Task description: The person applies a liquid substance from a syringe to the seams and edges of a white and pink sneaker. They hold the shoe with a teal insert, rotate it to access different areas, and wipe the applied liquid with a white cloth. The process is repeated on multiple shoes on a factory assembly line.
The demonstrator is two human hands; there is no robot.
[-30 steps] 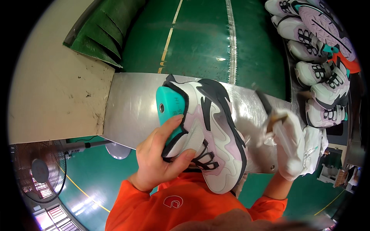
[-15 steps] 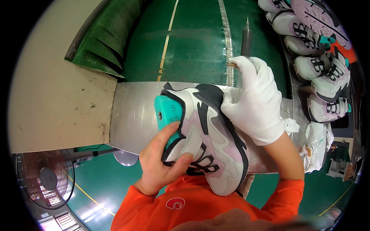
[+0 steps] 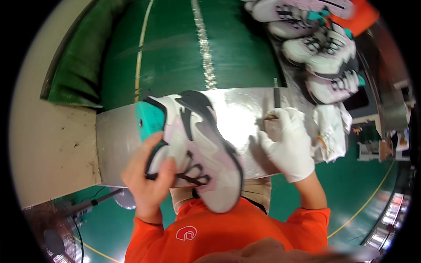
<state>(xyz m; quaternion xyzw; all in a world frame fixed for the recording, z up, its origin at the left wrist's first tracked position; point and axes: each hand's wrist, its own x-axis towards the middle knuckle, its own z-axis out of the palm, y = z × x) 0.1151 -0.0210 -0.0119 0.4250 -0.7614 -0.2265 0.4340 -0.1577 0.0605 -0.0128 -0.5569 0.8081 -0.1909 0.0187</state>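
Observation:
My bare left hand [image 3: 149,171] grips a white, lilac and black sneaker [image 3: 208,151] near its ankle opening, thumb by the tongue. A turquoise shoe last [image 3: 150,120] fills the opening. The sneaker is tilted on its side above the metal ledge, toe toward me. To its right, my white-gloved right hand [image 3: 291,149] is closed around a dark pen-like tool [image 3: 276,97] with a fine needle tip pointing away from me. Its thumb stands apart, and the glove does not touch the sneaker. A small brown patch shows beside the fingers; I cannot tell what it is.
Beyond the metal ledge [image 3: 241,109] runs a green conveyor belt [image 3: 175,52]. Several similar sneakers [image 3: 329,52] crowd a rack at the right. Crumpled white cloth [image 3: 331,131] lies near them. A beige panel [image 3: 57,144] with green flaps stands left, a fan [image 3: 55,228] below.
My right hand has drawn away from the sneaker, rightward and nearer to me, with the tool. The view has swung right. My left hand keeps its hold on the sneaker.

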